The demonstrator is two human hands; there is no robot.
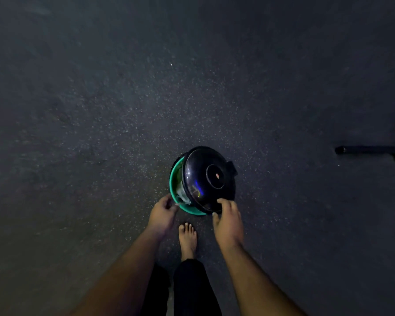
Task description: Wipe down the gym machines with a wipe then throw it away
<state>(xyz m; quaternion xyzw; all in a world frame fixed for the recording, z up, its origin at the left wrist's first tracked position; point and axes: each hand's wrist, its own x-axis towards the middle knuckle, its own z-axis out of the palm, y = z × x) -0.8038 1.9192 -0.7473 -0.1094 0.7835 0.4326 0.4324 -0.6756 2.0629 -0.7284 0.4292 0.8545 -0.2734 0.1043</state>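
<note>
With the right hand gripping the near edge of the tilted black lid, the left hand pinched the pale wipe at the green bin rim; the lid probably needed holding wide until the wipe dropped inside.

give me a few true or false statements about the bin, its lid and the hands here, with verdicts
1. The black lid sits tilted, leaving a gap into the green bin. True.
2. The right hand holds the lid's near edge. True.
3. The left hand rests flat on top of the lid. False: it is at the bin's rim beside the gap.
4. The person wears shoes. False: a bare foot shows.
5. The bin stands on a table. False: it stands on the dark speckled floor.
</note>
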